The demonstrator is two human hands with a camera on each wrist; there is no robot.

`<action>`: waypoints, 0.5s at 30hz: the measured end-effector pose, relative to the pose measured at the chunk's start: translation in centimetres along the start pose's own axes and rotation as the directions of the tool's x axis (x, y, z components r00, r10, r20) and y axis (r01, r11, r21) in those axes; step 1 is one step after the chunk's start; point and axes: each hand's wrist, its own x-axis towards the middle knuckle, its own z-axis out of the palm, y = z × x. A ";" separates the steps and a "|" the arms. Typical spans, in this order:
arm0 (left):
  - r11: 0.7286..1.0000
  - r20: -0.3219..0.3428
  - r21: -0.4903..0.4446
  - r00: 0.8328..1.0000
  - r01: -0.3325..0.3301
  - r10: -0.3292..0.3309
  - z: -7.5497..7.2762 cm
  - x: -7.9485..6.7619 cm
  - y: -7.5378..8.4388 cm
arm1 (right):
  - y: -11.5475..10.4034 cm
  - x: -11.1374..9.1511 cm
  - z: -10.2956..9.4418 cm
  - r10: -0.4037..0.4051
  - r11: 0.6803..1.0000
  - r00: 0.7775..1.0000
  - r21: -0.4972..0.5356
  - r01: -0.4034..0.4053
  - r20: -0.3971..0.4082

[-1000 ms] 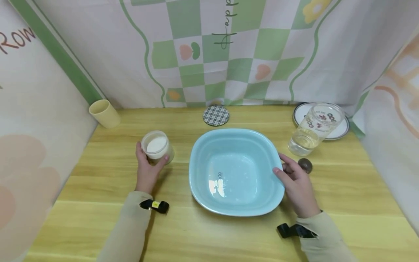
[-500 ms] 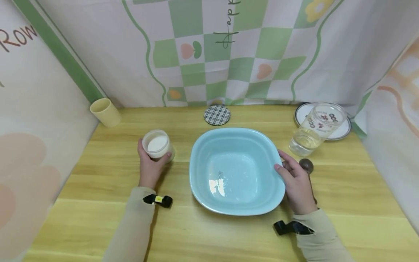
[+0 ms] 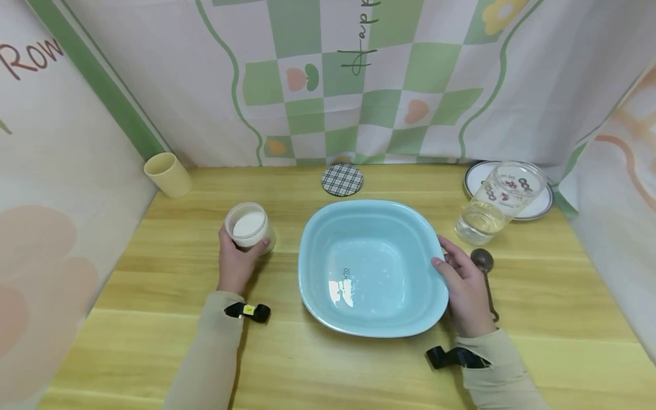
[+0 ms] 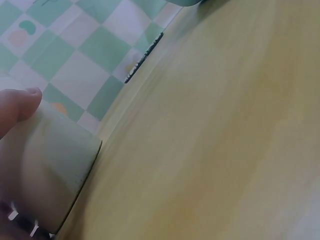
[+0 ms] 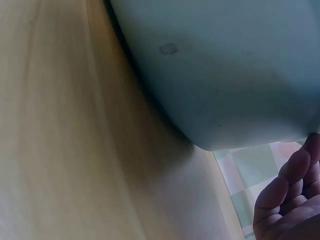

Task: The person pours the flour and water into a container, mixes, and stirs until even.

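Observation:
On the left of the wooden table, my left hand (image 3: pixel 236 269) grips a clear jar (image 3: pixel 267 234) of white powder, thumb on its near right side. The left wrist view has the jar (image 4: pixel 60 165) with its base at the tabletop and my thumb (image 4: pixel 20 107) against its wall. A light blue basin (image 3: pixel 379 267) sits in the middle, its inside wet and shiny. My right hand (image 3: pixel 467 293) holds the basin's right rim, thumb over the edge. From the right wrist, the basin's outer wall (image 5: pixel 225 75) fills much of the view, with curled fingers (image 5: pixel 292 170) at its edge.
A dark spoon (image 3: pixel 482 260) lies right of my right hand. Behind it a tall glass (image 3: pixel 480 222) holds clear liquid, overlapping a rimmed plate (image 3: pixel 544 204). A plaid coaster (image 3: pixel 342 180) lies behind the basin, and a cream cup (image 3: pixel 173 177) stands at the back left.
My right hand and wrist have shifted slightly left, so more of the spoon's handle shows. Both hands keep their holds; the whole head view has drifted slightly.

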 end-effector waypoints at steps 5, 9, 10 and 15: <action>0.999 0.012 0.019 1.000 -0.027 0.027 -0.4 0.1 0.0 | 0.1 0.1 0.1 -0.003 1.000 1.000 0.003 0.003 0.000; 0.998 0.043 0.038 0.998 -0.053 0.052 -0.8 -0.1 0.3 | 0.1 0.1 0.0 0.001 1.000 1.000 0.013 -0.001 -0.004; 0.998 0.055 0.037 0.997 -0.060 0.058 -1.0 -0.2 0.4 | 0.1 0.0 0.0 0.003 1.000 1.000 0.015 -0.003 -0.003; 0.997 0.108 0.043 0.992 -0.069 0.064 -1.4 -0.7 1.1 | 0.1 0.0 0.0 0.006 1.000 1.000 0.018 -0.006 0.007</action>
